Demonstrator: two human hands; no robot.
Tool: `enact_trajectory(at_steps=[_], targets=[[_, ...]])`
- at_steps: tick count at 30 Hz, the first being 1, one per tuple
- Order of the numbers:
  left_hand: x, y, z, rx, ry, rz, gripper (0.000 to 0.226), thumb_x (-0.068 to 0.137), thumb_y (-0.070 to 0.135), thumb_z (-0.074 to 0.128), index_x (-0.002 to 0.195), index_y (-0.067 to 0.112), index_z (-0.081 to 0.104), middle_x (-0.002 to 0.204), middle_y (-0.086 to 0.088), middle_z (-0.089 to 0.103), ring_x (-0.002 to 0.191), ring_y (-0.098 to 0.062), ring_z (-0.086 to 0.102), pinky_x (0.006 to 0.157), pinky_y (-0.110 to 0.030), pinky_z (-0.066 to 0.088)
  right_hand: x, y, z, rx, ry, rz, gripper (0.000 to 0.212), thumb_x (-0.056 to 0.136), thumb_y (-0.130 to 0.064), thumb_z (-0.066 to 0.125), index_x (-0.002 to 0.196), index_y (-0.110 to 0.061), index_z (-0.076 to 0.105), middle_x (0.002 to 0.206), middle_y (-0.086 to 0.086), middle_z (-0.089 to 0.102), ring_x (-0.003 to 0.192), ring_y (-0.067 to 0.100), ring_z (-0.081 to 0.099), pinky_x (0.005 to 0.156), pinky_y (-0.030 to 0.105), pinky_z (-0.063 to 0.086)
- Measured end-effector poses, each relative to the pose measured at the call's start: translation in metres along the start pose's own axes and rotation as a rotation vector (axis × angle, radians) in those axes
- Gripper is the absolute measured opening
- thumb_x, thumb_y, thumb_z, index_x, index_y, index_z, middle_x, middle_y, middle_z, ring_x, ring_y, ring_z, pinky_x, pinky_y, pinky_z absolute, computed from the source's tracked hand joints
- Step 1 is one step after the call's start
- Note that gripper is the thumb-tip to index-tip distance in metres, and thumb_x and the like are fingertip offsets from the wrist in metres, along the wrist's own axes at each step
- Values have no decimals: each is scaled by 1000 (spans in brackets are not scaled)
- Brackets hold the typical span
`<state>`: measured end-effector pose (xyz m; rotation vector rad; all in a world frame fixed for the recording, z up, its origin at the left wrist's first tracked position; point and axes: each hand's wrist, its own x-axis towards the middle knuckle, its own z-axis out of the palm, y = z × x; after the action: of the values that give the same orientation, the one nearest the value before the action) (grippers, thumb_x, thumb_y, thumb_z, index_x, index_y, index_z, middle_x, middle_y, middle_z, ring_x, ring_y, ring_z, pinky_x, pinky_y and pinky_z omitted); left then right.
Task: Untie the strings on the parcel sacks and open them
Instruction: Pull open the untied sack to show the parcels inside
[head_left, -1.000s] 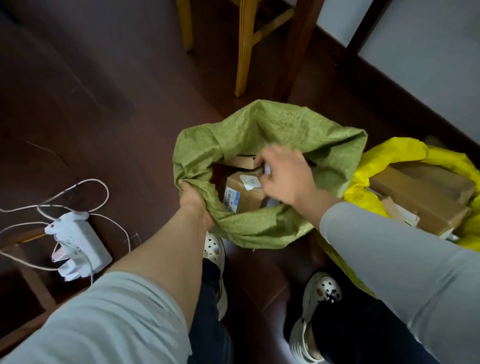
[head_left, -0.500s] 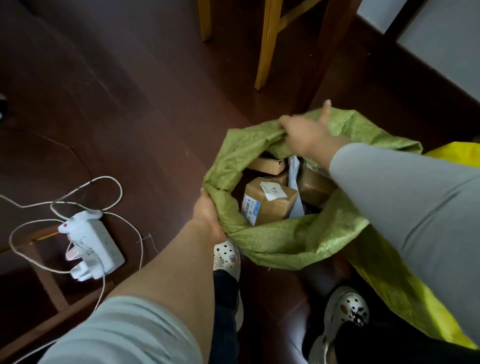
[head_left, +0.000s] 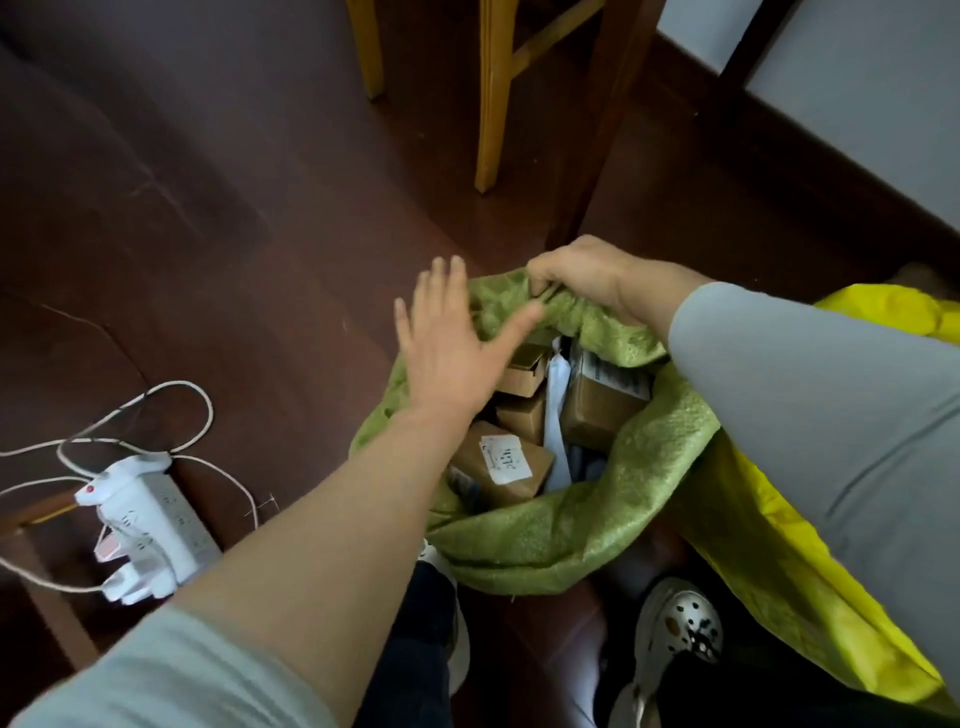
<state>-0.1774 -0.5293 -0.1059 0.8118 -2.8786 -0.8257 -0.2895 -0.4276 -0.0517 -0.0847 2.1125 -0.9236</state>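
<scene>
A green woven sack (head_left: 597, 525) stands on the dark wooden floor in front of my feet, its mouth wide open. Inside lie several brown cardboard parcels (head_left: 501, 465) with white labels. My right hand (head_left: 587, 278) pinches the far rim of the sack and holds it up. My left hand (head_left: 449, 343) hovers over the sack's left rim with fingers spread, holding nothing. A yellow sack (head_left: 810, 582) lies to the right, mostly hidden under my right sleeve. No string is visible.
A white power strip (head_left: 150, 525) with plugs and looping white cables lies on the floor at the left. Yellow wooden chair legs (head_left: 491, 98) and a dark table leg (head_left: 597, 135) stand just beyond the sack. A white wall runs at the upper right.
My left hand let go of the near left rim and rose, open, over the sack. My right hand went from inside the sack to grip its far rim.
</scene>
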Motion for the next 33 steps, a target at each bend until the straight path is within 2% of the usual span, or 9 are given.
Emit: enact_trajectory(at_steps=[3,5,8,11,15,19,22,28,33], targets=[[18,11,9,169,-253,112,64,87,65,36,133,21,45,127,-5,59,129,-20,43,115,-43,-15,-2,7,0,83,73,-87,31,62,-30,66,87,-13,69,74,5,60,73,23,56,73,36,46],[29,10,6,58,-297,-22,45,94,52,37,105,16,61,103,-8,68,114,-24,55,118,-41,-3,-11,25,-1,-302,371,-202,47,73,-41,64,116,-21,61,107,6,63,104,25,55,101,42,38],[41,5,-5,-244,-278,-252,41,93,49,44,97,12,62,107,-13,66,112,-31,55,110,-37,30,-39,61,2,-710,718,-127,98,72,-52,68,147,-19,15,154,16,13,144,32,6,113,53,-6],[48,4,-16,-329,-286,-336,56,93,46,45,118,-3,57,107,-14,61,110,-32,56,94,-33,41,-40,97,11,-621,557,209,123,68,-44,77,146,-25,-16,151,19,-27,142,36,-20,111,60,-1],[58,-1,-19,-463,-264,-471,50,95,44,43,118,1,55,89,-6,56,97,-28,57,79,-30,42,-21,112,5,-332,459,142,95,80,9,56,148,-32,4,155,18,-14,136,40,28,99,40,40],[66,-13,-18,-579,-258,-617,50,92,46,48,118,4,55,110,-11,62,95,-26,60,83,-37,49,1,117,-12,98,474,124,51,82,7,40,127,-11,56,125,12,56,117,33,53,100,41,45],[72,-24,-16,-602,-276,-713,51,88,45,57,119,4,56,108,-9,63,94,-27,62,79,-39,51,17,116,-30,285,475,312,38,89,-11,40,122,-1,56,126,17,58,117,35,54,100,44,46],[75,-35,-13,-815,-375,-926,24,88,21,46,95,9,66,84,-6,67,73,-24,64,65,-31,52,46,113,-49,47,572,443,43,90,-25,46,126,-2,51,131,15,53,119,35,51,98,37,42],[74,-41,-12,-828,-346,-1056,28,94,27,43,89,9,64,81,-5,64,73,-21,61,62,-34,51,43,115,-50,-307,553,273,50,98,-41,33,122,-2,52,126,21,55,118,38,50,97,43,39]])
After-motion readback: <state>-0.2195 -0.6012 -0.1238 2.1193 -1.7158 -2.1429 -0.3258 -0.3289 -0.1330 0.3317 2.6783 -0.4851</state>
